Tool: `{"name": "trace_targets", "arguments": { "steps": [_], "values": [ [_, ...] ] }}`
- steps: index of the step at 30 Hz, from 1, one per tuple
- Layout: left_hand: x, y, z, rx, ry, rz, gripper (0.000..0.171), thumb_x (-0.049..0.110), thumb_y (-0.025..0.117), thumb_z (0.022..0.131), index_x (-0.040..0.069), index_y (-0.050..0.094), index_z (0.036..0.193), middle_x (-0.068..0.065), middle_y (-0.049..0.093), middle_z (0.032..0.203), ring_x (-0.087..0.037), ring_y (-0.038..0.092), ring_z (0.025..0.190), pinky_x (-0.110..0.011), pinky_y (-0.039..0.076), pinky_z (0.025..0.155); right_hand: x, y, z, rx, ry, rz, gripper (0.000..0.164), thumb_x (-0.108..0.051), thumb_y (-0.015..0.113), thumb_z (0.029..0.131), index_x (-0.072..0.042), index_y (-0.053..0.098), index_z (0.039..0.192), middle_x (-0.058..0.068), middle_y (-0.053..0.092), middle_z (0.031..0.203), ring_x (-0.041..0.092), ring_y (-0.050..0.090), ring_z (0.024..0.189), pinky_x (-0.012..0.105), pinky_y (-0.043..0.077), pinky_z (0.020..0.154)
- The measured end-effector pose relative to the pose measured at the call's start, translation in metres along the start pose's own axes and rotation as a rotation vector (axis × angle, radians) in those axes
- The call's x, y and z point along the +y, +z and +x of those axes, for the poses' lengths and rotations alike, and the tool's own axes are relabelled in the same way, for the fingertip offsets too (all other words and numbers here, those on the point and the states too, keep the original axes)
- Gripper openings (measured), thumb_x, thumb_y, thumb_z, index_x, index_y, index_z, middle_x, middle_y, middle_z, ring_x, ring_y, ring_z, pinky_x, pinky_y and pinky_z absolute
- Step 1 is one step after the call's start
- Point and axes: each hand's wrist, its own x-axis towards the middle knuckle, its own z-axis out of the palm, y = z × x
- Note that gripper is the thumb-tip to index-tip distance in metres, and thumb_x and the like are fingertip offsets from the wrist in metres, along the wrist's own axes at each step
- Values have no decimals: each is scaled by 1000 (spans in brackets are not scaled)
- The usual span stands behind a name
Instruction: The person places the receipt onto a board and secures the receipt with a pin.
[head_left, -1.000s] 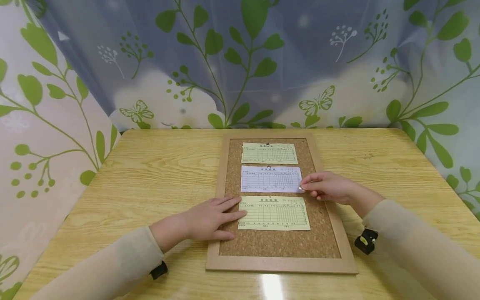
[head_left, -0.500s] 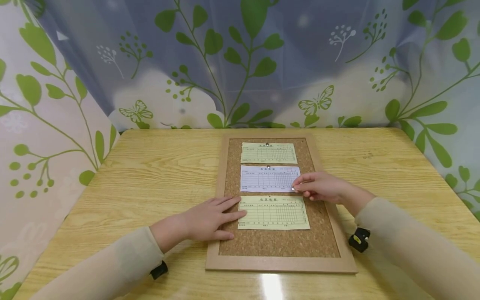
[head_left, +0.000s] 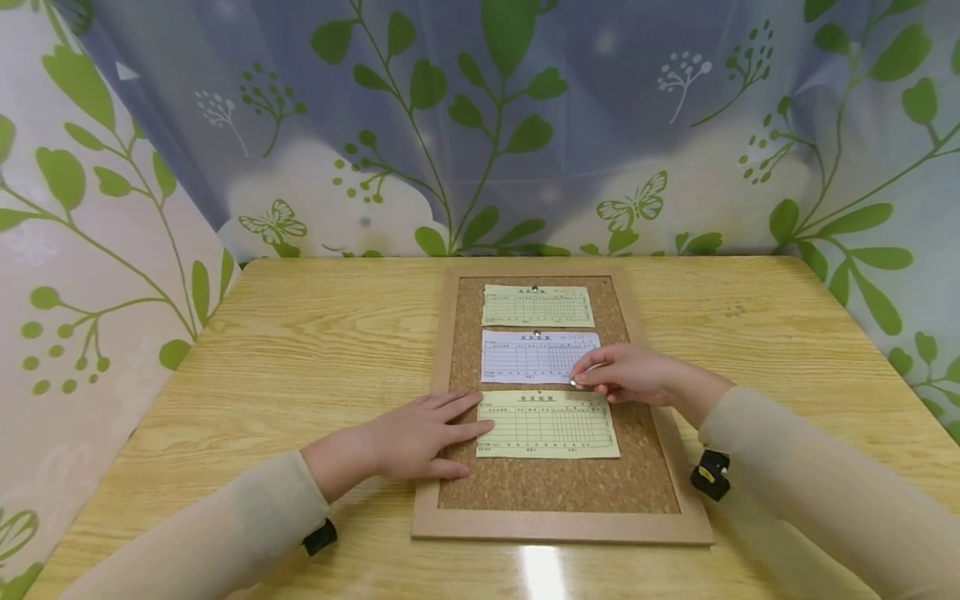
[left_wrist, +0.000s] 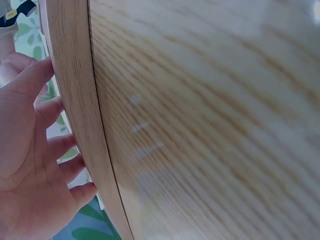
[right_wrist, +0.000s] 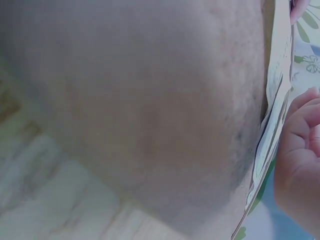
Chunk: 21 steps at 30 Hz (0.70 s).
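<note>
A cork board with a wooden frame lies on the table. Two yellow paper slips, an upper one and a lower one, lie on it with a pale purple slip between them. My right hand pinches a small silver thumbtack at the lower right of the purple slip; whether its point touches the cork cannot be seen. Fingers spread, my left hand rests across the frame, with fingertips on the lower slip's left edge. In the left wrist view the left hand lies along the frame.
Small tacks show at the top of the upper slip and the purple slip. The wooden table reaches back to a leaf-patterned curtain. Black camera mounts hang at both wrists.
My right hand has slid left along the purple slip's lower edge, carrying the thumbtack. My left hand has stayed in place.
</note>
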Motion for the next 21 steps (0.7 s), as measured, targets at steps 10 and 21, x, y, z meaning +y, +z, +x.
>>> {"name": "trace_targets", "arguments": {
  "steps": [10, 21],
  "values": [
    [2, -3, -1, -9, -6, -1, 62, 52, 44, 94, 24, 29, 148, -13, 12, 154, -32, 11, 140, -48, 16, 110, -4, 5, 8, -32, 11, 7, 19, -10, 55, 94, 4, 58, 107, 0, 55, 75, 6, 45, 58, 20, 41, 54],
    [1, -2, 0, -11, -12, 6, 62, 52, 43, 94, 25, 28, 148, -12, 11, 155, -32, 11, 140, -48, 16, 110, -11, 10, 13, -59, 17, -46, 19, -10, 55, 94, 4, 59, 106, 3, 59, 77, 6, 45, 57, 20, 38, 52]
  ]
}}
